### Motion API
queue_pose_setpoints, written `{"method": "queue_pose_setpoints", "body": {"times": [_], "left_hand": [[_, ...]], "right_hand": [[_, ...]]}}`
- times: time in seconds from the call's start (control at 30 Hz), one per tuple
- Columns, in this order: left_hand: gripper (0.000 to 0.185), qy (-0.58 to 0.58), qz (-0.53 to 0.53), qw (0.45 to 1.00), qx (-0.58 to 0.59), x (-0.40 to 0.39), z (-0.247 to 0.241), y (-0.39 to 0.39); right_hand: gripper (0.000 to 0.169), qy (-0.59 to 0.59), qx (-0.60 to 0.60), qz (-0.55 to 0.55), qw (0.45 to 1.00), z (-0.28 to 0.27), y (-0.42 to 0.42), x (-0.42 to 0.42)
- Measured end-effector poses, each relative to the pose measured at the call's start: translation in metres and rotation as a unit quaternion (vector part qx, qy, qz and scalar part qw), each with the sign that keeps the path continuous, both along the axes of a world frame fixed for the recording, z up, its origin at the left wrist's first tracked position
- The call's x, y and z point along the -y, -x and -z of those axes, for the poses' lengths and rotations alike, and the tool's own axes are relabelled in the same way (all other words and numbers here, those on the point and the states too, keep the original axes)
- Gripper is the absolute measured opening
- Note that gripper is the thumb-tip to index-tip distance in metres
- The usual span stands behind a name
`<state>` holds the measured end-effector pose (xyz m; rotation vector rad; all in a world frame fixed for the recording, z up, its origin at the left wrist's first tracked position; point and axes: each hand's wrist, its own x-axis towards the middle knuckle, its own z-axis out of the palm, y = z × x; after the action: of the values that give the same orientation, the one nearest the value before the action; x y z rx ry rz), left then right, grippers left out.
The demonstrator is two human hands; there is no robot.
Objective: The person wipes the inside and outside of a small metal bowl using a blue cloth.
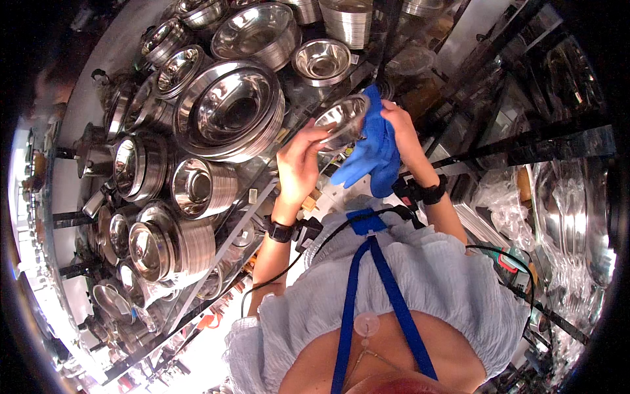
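Tilted in front of me is a small shiny metal bowl (343, 120). My left hand (301, 157) grips its near rim, fingers over the edge and thumb hidden from view. On the bowl's right side, my right hand (401, 129) holds a blue cloth (376, 147), whose upper part lies against the outside of the bowl. The cloth's lower folds hang free below the bowl. Past the bowl, a low stack of small metal bowls (322, 63) stands near the edge of the glass shelf.
A glass shelf on my left carries stacked metal basins (231, 111), nested bowls (202, 187) and lidded pots (140, 167). Its metal front edge (226, 251) runs beside my left forearm. To my right, a dark shelf frame (512, 152) and plastic-wrapped metalware (566, 212) stand close.
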<state>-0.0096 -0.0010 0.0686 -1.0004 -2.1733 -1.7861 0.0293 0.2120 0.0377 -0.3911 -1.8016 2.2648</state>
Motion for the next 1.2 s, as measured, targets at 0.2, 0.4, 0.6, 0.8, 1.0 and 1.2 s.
{"method": "queue_pose_setpoints", "body": {"times": [0.2, 0.4, 0.6, 0.8, 1.0, 1.2], "left_hand": [[0.036, 0.086, 0.055, 0.983, -0.154, 0.001, -0.009, 0.004], [0.107, -0.038, 0.091, 0.991, 0.085, -0.002, 0.008, 0.002], [0.117, -0.218, 0.288, 0.879, 0.31, 0.0, 0.005, 0.004], [0.12, -0.184, 0.275, 0.866, 0.375, 0.004, 0.011, 0.0], [0.102, -0.238, 0.237, 0.854, 0.397, 0.01, 0.026, -0.008], [0.091, -0.229, 0.171, 0.876, 0.388, 0.013, 0.027, -0.007]], "right_hand": [[0.048, -0.269, 0.025, -0.017, 0.963, 0.007, 0.006, -0.011], [0.032, -0.096, -0.106, -0.039, 0.989, -0.006, -0.005, -0.009], [0.034, -0.048, -0.146, -0.015, 0.988, -0.011, -0.007, 0.007], [0.031, -0.192, -0.162, -0.019, 0.968, -0.015, -0.007, 0.023], [0.021, -0.277, -0.111, 0.07, 0.952, -0.015, -0.009, 0.022], [0.017, -0.309, -0.116, 0.153, 0.932, -0.033, -0.014, 0.02]]}}
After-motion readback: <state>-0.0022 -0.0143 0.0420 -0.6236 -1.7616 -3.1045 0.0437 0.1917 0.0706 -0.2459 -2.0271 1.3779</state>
